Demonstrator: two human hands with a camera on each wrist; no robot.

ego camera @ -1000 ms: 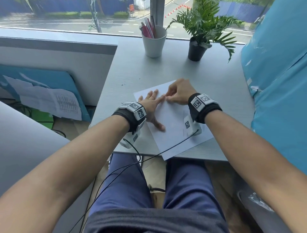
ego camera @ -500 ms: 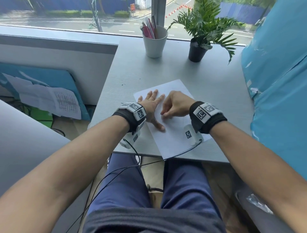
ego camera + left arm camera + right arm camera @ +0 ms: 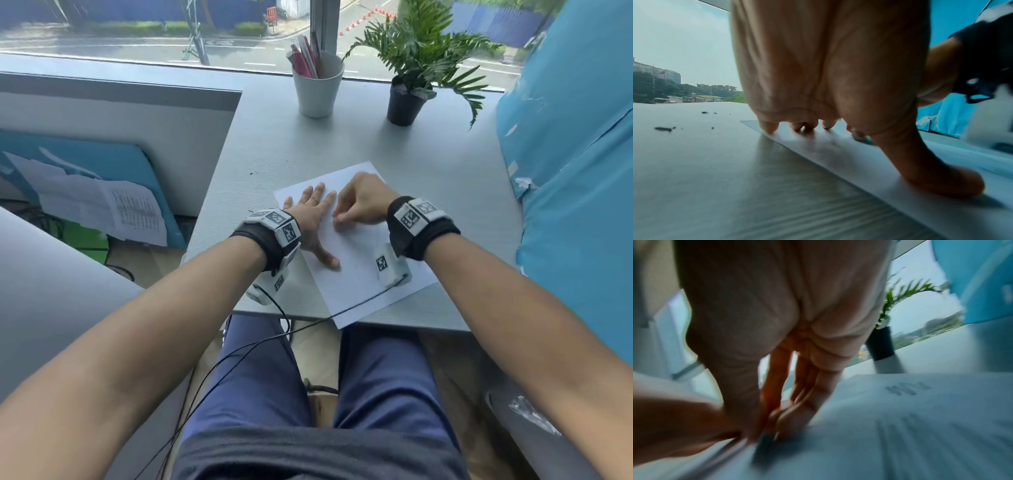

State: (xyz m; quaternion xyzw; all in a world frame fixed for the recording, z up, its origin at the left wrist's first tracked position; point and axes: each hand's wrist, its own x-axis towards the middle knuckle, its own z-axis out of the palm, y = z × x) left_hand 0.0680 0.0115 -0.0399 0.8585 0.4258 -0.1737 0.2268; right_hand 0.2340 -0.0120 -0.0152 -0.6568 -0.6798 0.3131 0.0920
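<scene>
Seen from the head, the sheet of paper (image 3: 356,274) lies at the near edge of the surface (image 3: 308,144), one corner hanging over it. The left hand (image 3: 313,219) rests flat and released on it, and the right hand (image 3: 359,205) is curled just beside. The left wrist adds fingertips (image 3: 767,128) and thumb pressing down near the sheet's left edge. The right wrist, blurred, shows print on the sheet and fingers (image 3: 818,394) meeting the thumb on it; whether that grip pinches the paper I cannot tell.
</scene>
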